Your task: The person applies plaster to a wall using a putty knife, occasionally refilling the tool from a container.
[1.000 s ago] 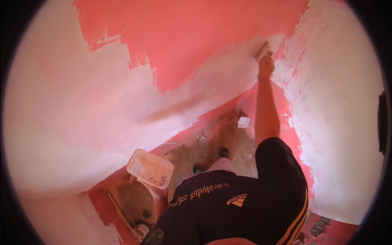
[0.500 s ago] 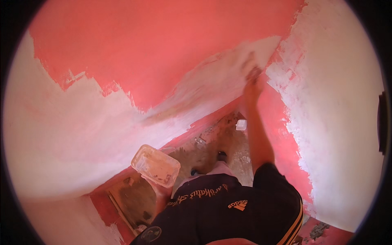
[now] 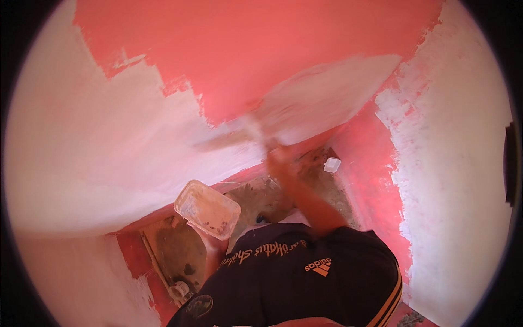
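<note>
My left hand (image 3: 206, 242) grips a rectangular, translucent plastic container (image 3: 207, 209) with pale, dirty residue inside, held low beside the left wall. My right hand (image 3: 278, 158) is closed on a brush (image 3: 256, 128), blurred by motion, against the lower part of the wall (image 3: 245, 49). That wall is bright pink above and covered in a streaky whitish coat below, with ragged borders between the two.
The right wall (image 3: 452, 136) is mostly whitish beside a pink band. Below me are a dirty floor (image 3: 180, 250), a small white plastic tub (image 3: 332, 164), a long pole (image 3: 154, 261) and a white round container (image 3: 180, 289) at lower left.
My right hand and brush have swept down and left from near the corner toward the middle of the wall. My left hand still holds the container, a little shifted.
</note>
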Available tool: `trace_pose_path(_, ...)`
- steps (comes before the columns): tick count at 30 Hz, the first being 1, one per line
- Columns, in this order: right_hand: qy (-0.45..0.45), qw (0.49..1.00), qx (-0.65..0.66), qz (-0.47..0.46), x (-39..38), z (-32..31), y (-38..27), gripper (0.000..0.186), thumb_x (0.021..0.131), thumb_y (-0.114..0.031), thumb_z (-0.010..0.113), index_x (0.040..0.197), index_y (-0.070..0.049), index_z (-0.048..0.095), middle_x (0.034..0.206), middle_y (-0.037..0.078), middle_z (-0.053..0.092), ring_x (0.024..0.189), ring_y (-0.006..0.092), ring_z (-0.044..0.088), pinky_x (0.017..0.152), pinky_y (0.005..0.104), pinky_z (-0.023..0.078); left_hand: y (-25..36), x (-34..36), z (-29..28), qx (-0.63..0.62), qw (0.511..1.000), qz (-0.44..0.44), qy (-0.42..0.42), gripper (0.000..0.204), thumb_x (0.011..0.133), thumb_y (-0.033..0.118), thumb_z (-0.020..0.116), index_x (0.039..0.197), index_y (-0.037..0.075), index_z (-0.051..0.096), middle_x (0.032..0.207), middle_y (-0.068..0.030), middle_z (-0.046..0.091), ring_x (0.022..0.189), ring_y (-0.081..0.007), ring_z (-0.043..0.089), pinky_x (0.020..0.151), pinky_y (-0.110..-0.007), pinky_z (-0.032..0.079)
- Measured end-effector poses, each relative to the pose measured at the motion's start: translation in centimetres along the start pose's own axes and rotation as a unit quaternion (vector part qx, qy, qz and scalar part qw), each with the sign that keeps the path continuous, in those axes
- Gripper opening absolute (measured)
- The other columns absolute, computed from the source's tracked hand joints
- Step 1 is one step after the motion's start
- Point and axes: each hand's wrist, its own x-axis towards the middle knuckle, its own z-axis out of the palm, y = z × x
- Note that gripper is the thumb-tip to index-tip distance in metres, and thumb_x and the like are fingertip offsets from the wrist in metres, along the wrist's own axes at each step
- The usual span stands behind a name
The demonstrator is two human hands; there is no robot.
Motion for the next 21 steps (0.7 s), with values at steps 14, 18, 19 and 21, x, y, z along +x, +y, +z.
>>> trace_pose_path(14, 0.045, 0.967, -0.132, -0.211, -2.0, 10.3, -4.1, 0.039, 0.081, 0.004, 0.055, 0.119, 0.003, 0.061, 0.107, 0.023, 0.066, 0.085, 0.0324, 0.067, 0.074, 0.0389, 0.053, 3.2, 0.2, -5.1, -0.059, 0.998, 0.018, 0.008, 0.079, 0.091, 0.071, 0.025, 0.15, 0.019, 0.021, 0.148, -0.0043, 0.035, 0.132, -0.0272, 0.039, 0.108, -0.045, 0.036)
trace_pose_path(18, 0.068, 0.972, -0.226, -0.018, -1.8, 2.7, -3.2, 0.025, 0.089, -0.002, 0.052, 0.111, 0.003, 0.063, 0.094, 0.017, 0.066, 0.08, 0.025, 0.065, 0.071, 0.0326, 0.051, 4.2, -0.4, -6.9, -0.081, 0.996, 0.005, 0.038, 0.078, 0.091, 0.071, 0.026, 0.15, 0.019, 0.022, 0.148, -0.0045, 0.035, 0.132, -0.0271, 0.039, 0.108, -0.045, 0.036)
trace_pose_path(19, 0.144, 0.973, -0.175, -0.042, 0.1, 1.4, -3.5, 0.021, 0.09, -0.005, 0.053, 0.107, 0.003, 0.064, 0.09, 0.016, 0.066, 0.078, 0.0228, 0.064, 0.069, 0.0318, 0.05, 4.3, -0.7, -6.7, -0.073, 0.996, 0.01, 0.043, 0.078, 0.091, 0.071, 0.025, 0.15, 0.019, 0.022, 0.148, -0.0044, 0.035, 0.132, -0.0269, 0.039, 0.108, -0.045, 0.036)
trace_pose_path(21, 0.295, 0.952, 0.033, -0.078, 4.4, 0.4, -7.4, 0.017, 0.091, -0.009, 0.056, 0.1, 0.003, 0.065, 0.084, 0.013, 0.066, 0.071, 0.019, 0.063, 0.061, 0.0325, 0.049, 4.6, -0.9, -6.6, -0.07, 0.996, 0.024, 0.05, 0.078, 0.091, 0.071, 0.025, 0.15, 0.019, 0.022, 0.147, -0.0043, 0.035, 0.132, -0.0267, 0.039, 0.108, -0.045, 0.036)
